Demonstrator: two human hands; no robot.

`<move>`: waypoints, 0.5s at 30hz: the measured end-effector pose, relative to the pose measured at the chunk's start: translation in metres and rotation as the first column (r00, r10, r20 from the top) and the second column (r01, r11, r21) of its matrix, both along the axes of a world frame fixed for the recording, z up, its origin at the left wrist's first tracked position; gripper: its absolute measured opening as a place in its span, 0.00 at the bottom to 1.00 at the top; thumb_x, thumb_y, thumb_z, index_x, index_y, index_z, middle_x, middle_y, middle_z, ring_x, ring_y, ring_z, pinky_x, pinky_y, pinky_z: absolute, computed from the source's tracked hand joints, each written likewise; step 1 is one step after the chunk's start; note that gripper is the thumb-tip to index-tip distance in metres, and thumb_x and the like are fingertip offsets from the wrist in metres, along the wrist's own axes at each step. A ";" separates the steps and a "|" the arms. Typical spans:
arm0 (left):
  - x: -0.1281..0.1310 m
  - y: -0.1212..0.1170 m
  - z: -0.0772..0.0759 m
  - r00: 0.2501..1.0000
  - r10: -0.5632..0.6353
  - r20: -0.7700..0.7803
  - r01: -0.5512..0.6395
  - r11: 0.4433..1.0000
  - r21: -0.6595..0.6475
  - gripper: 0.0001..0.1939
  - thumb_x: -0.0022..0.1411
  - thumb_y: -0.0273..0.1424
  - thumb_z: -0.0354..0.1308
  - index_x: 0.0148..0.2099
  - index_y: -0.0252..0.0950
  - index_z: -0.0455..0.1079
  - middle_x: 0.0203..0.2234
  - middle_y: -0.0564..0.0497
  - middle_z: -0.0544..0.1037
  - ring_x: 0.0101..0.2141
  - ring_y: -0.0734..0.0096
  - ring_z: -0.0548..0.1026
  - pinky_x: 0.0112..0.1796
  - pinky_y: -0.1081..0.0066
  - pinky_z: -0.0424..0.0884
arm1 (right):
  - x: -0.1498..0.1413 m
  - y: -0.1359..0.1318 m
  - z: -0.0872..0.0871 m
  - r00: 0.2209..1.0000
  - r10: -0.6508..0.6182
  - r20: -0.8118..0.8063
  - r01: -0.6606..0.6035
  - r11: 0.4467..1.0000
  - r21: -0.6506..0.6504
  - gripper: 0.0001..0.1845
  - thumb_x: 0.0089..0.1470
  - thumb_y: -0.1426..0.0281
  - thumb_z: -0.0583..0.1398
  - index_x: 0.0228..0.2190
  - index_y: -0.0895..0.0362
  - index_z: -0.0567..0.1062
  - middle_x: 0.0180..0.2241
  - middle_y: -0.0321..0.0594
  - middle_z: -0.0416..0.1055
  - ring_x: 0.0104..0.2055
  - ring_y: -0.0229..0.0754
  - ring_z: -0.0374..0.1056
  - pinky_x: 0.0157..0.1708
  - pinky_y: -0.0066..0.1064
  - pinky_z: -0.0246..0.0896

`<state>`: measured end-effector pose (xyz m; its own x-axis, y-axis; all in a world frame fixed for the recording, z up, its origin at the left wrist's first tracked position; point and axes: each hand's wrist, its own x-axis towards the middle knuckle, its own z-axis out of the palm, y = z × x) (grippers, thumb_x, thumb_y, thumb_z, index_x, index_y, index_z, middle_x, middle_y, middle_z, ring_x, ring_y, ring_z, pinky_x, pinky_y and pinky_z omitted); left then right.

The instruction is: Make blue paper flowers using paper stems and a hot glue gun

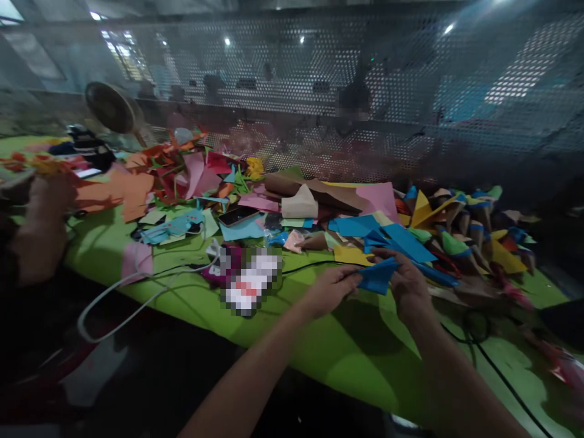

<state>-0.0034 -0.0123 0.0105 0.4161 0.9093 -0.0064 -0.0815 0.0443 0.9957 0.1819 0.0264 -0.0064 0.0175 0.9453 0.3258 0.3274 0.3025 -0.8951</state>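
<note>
Between my two hands is a small blue piece (379,276) that looks like felt or thick paper, held above the green table cover (314,359). My left hand (332,288) pinches its left edge between thumb and fingers. On the opposite side, the fingers of my right hand (409,285) close on its right end. Just behind my hands lie larger blue sheets (406,240) and a yellow piece (351,254). A lit phone (253,283), its screen blurred out, lies left of my left hand.
Coloured scraps (191,170) heap along the back. Cone-shaped pieces (460,228) pile at the right. A white cable (104,292) loops over the front edge; a black cable (506,377) crosses at right. Another person's hand (45,213) works at left, near a round fan (111,107).
</note>
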 end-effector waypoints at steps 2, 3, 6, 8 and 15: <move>-0.006 -0.004 0.006 0.980 -0.194 0.055 0.198 0.976 -0.089 0.21 0.63 0.45 0.57 0.47 0.33 0.76 0.20 0.56 0.64 0.21 0.78 0.58 0.24 0.74 0.54 | -0.009 0.007 -0.002 0.961 0.116 0.251 -0.129 0.991 0.034 0.13 0.54 0.62 0.60 0.39 0.53 0.79 0.38 0.45 0.78 0.40 0.53 0.73 0.40 0.44 0.67; -0.008 -0.006 0.008 0.946 -0.318 0.059 0.323 0.940 -0.112 0.22 0.61 0.46 0.58 0.47 0.34 0.76 0.20 0.56 0.64 0.22 0.78 0.58 0.24 0.74 0.54 | -0.018 0.009 -0.002 0.932 0.173 0.319 -0.192 0.981 0.030 0.11 0.52 0.64 0.62 0.37 0.52 0.81 0.38 0.44 0.78 0.41 0.54 0.73 0.42 0.45 0.67; -0.015 -0.008 0.006 0.769 -0.637 0.059 0.639 0.760 -0.119 0.25 0.60 0.45 0.61 0.52 0.32 0.75 0.20 0.57 0.65 0.23 0.78 0.61 0.26 0.75 0.58 | -0.052 0.013 0.005 0.833 0.279 0.478 -0.327 0.945 0.018 0.13 0.50 0.71 0.62 0.38 0.50 0.82 0.43 0.42 0.77 0.45 0.51 0.72 0.47 0.43 0.65; -0.016 -0.007 0.002 0.676 -0.734 0.066 0.736 0.672 -0.077 0.25 0.62 0.42 0.61 0.54 0.29 0.73 0.21 0.58 0.67 0.24 0.78 0.64 0.30 0.74 0.62 | -0.075 0.015 0.011 0.651 0.290 0.702 -0.400 0.916 -0.008 0.15 0.53 0.74 0.61 0.43 0.51 0.80 0.45 0.44 0.75 0.46 0.49 0.71 0.46 0.39 0.65; -0.013 -0.006 -0.004 0.602 -0.776 0.186 0.786 0.617 0.030 0.16 0.64 0.35 0.59 0.49 0.28 0.73 0.20 0.59 0.67 0.24 0.78 0.63 0.30 0.75 0.61 | -0.118 0.030 0.018 0.352 0.236 0.906 -0.434 0.899 -0.065 0.04 0.58 0.74 0.62 0.34 0.56 0.78 0.41 0.43 0.76 0.46 0.45 0.71 0.41 0.32 0.62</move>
